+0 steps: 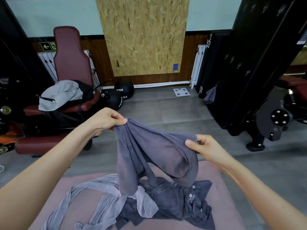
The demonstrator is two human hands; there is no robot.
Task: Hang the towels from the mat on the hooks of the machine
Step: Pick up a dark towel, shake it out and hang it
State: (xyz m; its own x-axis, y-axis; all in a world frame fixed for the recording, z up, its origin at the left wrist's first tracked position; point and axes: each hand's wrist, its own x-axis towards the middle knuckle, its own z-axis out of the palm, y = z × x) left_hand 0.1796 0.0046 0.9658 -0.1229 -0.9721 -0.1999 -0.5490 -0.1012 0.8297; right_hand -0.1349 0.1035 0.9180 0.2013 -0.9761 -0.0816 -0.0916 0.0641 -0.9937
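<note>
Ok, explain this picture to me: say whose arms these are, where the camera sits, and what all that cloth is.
There is no robot here. The single picture comes from a camera worn on a person's head, looking forward and down, so the arms are the person's own. The left hand pinches one end of a purple-grey towel and the right hand grips another part, holding it up above a pink mat. On the mat lie a light grey towel and dark towels in a heap. To the right stands a black machine with small hooks on its side.
</note>
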